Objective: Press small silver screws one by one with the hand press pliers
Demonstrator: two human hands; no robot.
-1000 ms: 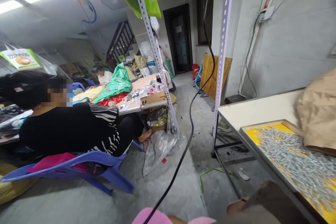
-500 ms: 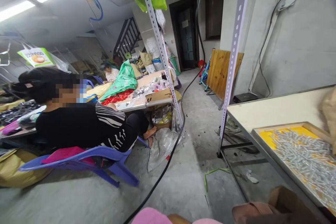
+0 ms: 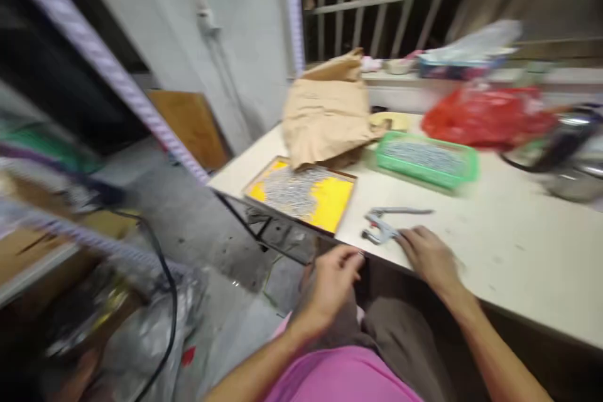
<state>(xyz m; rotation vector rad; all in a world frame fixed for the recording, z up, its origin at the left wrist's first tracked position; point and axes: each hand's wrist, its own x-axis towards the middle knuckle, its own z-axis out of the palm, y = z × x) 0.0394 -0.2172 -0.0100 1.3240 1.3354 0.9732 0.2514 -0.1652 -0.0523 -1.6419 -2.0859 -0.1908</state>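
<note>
My left hand (image 3: pixel 333 276) is just off the table's front edge, thumb and fingers pinched around something too small and blurred to make out. On the table (image 3: pixel 499 257), my right hand (image 3: pixel 428 256) has its fingers on the near end of a metal plier-like tool (image 3: pixel 380 226), whose other handle points right. Left of the tool lies a shallow tray (image 3: pixel 333 200) with a yellow bottom and many thin metal pieces (image 3: pixel 289 193). Behind the tool, a green basket (image 3: pixel 414 176) holds similar grey pieces.
A brown paper bag (image 3: pixel 327 113) leans over the tray's back edge. Behind on the right are a red plastic bag (image 3: pixel 485 116) and a shiny metal pot (image 3: pixel 581 176). A perforated metal post (image 3: pixel 141 94) rises at the left, and a black cable (image 3: pixel 172 301) hangs beside it.
The view has swung right and down from the room and the seated person to the table. Both my hands, the tool and the green basket have come into view.
</note>
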